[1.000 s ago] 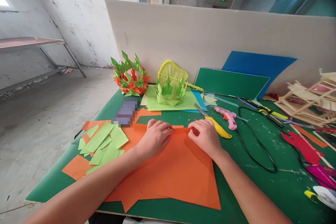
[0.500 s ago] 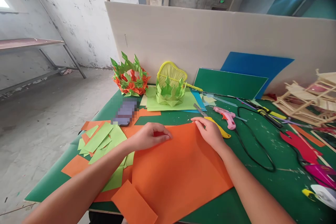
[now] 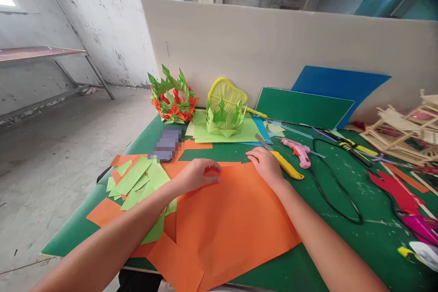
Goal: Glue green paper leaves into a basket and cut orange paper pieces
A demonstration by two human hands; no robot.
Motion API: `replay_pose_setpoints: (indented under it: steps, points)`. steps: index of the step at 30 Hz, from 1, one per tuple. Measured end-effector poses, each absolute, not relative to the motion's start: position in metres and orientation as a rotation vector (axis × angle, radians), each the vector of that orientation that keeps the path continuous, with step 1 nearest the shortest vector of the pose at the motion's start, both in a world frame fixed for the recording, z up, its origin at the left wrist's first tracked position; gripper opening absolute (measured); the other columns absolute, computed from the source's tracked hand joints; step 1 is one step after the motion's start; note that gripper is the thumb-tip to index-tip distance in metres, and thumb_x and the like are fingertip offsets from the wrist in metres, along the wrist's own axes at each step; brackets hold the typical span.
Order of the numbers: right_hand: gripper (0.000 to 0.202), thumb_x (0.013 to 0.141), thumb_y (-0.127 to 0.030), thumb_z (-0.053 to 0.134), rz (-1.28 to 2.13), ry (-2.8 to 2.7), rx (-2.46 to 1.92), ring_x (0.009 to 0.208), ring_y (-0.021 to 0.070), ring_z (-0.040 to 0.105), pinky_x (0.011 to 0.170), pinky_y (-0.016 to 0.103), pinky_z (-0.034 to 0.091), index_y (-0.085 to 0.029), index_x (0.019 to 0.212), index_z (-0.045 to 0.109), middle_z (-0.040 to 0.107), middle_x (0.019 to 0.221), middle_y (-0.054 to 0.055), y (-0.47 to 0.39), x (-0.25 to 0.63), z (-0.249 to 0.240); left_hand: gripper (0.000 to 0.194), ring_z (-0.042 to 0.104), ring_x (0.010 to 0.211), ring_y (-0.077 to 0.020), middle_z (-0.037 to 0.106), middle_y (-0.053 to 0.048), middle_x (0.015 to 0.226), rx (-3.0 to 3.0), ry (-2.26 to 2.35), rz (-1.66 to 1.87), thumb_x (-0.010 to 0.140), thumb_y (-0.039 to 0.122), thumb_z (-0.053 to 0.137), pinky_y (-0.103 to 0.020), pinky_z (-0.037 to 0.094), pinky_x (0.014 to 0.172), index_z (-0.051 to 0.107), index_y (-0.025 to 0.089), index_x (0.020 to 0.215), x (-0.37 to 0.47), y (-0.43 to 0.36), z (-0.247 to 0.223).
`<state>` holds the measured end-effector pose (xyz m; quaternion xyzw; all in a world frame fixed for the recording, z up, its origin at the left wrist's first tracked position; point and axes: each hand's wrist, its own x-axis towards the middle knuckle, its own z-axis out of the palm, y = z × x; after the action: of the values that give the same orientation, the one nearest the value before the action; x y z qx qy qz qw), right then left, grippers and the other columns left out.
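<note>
A large orange paper sheet [image 3: 236,219] lies in front of me, its surface slightly bowed. My left hand [image 3: 200,175] hovers over or rests lightly on its far left part, thumb and curled fingers apart with nothing between them. At the sheet's far right corner is my right hand [image 3: 265,164], fingertips drawn together on the edge; the exact hold is partly hidden. Under my left forearm are green paper strips [image 3: 132,180]. A smaller orange rectangle [image 3: 176,262] overlaps the sheet's near left side. Just right of my right hand lies a yellow utility knife [image 3: 287,165].
A pink glue gun [image 3: 298,152] with a black cord lies on the green table [image 3: 335,246]. Behind stand a green paper crown [image 3: 224,121] and a green-and-orange one [image 3: 174,105]. A blurred phone [image 3: 166,144] lies left. A wooden stick model [image 3: 404,134] stands right.
The sheet's far edge has come down flatter. My right hand has shifted slightly left and up, and my left thumb and fingers have parted a little. The view has turned slightly.
</note>
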<state>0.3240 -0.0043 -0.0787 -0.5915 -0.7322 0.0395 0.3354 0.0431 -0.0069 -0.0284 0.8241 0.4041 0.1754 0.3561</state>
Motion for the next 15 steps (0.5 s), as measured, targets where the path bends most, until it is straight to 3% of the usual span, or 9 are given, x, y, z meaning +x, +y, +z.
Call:
replay_pose_setpoints:
  steps: [7, 12, 15]
  points:
    - [0.015, 0.083, -0.023, 0.052, 0.188, -1.793, -1.449, 0.080, 0.0242, 0.057, 0.077, 0.039, 0.044, -0.022, 0.071, 0.061, 0.063, 0.079, 0.007, -0.002, 0.319, -0.077, 0.033, 0.063, 0.095, -0.0212, 0.068, -0.001, 0.105, 2.166, 1.076, 0.448, 0.078, 0.038, 0.059, -0.028, 0.049, 0.082, 0.065, 0.024, 0.107, 0.043, -0.006, -0.034]
    - [0.020, 0.086, -0.042, 0.052, 0.285, -1.522, -1.359, 0.083, 0.0218, 0.060, 0.077, 0.040, 0.048, -0.023, 0.087, 0.058, 0.064, 0.087, 0.007, -0.013, 0.333, -0.051, 0.043, 0.061, 0.103, -0.0227, 0.065, -0.002, 0.116, 2.148, 1.105, 0.503, 0.080, 0.037, 0.056, -0.029, 0.048, 0.084, 0.059, 0.026, 0.121, 0.042, -0.005, -0.035]
    - [0.026, 0.070, -0.049, 0.070, 0.603, -1.264, -1.203, 0.079, 0.0205, 0.064, 0.074, 0.040, 0.050, -0.027, 0.079, 0.060, 0.066, 0.083, 0.001, -0.034, 0.368, -0.027, 0.043, 0.058, 0.110, -0.0248, 0.063, -0.004, 0.122, 2.087, 1.147, 0.568, 0.081, 0.039, 0.056, -0.031, 0.047, 0.090, 0.060, 0.024, 0.120, 0.042, -0.002, -0.035]
